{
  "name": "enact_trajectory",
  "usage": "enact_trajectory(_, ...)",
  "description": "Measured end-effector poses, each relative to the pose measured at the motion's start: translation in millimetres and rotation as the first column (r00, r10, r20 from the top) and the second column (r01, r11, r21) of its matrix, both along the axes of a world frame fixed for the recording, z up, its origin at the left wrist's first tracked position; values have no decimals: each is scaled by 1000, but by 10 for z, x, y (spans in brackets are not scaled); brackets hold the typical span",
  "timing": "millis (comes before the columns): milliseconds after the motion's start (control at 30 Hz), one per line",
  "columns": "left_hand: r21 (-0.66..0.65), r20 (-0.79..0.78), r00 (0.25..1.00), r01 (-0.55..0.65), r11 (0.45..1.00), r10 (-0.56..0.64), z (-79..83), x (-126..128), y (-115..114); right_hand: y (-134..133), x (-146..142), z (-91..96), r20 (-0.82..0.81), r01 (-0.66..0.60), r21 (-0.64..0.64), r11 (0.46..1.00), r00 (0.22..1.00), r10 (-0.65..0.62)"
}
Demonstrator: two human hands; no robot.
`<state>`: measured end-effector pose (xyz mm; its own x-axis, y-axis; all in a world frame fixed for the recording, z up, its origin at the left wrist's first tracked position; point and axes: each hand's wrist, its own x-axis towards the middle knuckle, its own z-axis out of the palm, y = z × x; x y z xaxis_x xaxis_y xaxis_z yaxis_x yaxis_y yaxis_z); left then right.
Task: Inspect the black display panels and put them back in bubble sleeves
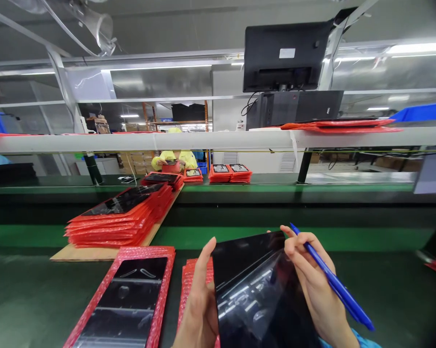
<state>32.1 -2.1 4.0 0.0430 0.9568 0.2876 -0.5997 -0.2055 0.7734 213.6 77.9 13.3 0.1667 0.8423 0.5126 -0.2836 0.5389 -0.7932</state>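
Note:
My left hand grips the left edge of a glossy black screen panel, thumb along its side. The panel is tilted up toward me and reflects the lights. My right hand has its fingers closed at the panel's upper right edge, and a blue pen-like stick is held slantwise in it. Behind my left hand lies a red bubble-wrap sleeve, partly hidden. Left of it another black panel rests on a pink-red bubble-wrap sleeve.
A tall stack of red bubble sleeves with black panels stands on a wooden board at left. Smaller red stacks sit farther back. A white shelf beam crosses ahead, under a monitor. Beyond it a person in yellow works.

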Motion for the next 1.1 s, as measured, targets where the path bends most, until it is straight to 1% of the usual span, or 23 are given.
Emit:
enact_trajectory(100,16,100,995,-13,1000,11,46,22,21,15,17,14,-76,-46,-27,999,996,44)
enact_trajectory(200,23,136,989,47,999,-50,117,28,0,26,13,22,-133,-75,-67,995,989,65)
enact_trajectory(300,-44,130,987,100,994,-93,163,3,-38,55,-7,24,-183,-112,-110,988,979,91)
enact_trajectory(367,-94,106,989,109,990,-99,172,-18,-58,90,-16,18,-221,-139,-154,978,970,103)
enact_trajectory(467,-98,105,988,125,987,-114,177,-25,-65,166,-10,-13,-303,-148,-279,949,951,59)
enact_trajectory(533,-93,154,978,155,984,-139,189,-6,-60,225,4,-47,-344,-132,-345,929,939,6)
enact_trajectory(567,-102,183,972,170,980,-149,201,7,-56,252,12,-64,-356,-123,-358,926,934,-13)
enact_trajectory(633,-137,225,962,188,973,-154,228,34,-48,297,28,-93,-375,-114,-359,926,926,-32)
enact_trajectory(733,-170,222,964,185,968,-145,255,53,-39,340,53,-116,-411,-125,-320,939,911,-19)
enact_trajectory(833,-139,197,969,180,974,-151,231,46,-27,381,95,-134,-430,-159,-286,945,903,22)
enact_trajectory(1000,-86,225,951,238,968,-214,132,17,15,498,161,-206,-445,-257,-275,926,888,115)
enact_trajectory(1100,-83,241,955,199,976,-174,102,10,46,576,163,-264,-452,-300,-282,911,879,149)
